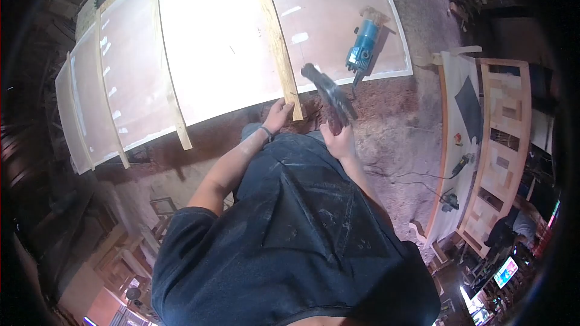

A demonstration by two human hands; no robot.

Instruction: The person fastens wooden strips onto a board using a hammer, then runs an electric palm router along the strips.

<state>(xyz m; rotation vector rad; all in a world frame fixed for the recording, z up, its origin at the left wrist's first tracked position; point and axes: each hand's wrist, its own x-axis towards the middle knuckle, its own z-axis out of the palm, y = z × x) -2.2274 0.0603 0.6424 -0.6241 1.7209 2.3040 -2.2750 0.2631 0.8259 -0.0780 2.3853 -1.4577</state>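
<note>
My right hand (340,140) is wrapped round the handle of a hammer (329,92). The hammer's head is raised to the right of a pale wooden strip (276,39), and part of the hammer is blurred. At the near end of that strip, my left hand (278,115) grips its left edge with curled fingers. A thin nail (293,93) sticks out of the strip just above those fingers. Beneath the strip lies a large white-edged panel (208,54), brightly lit in the middle, with white glue-like smears along it.
A blue trim router (364,45) lies on the panel's right side. More wooden strips (166,60) cross the panel to the left, their ends jutting past its edge. At the right stand a patterned wooden panel (498,151) and a white board with corded tools (450,199).
</note>
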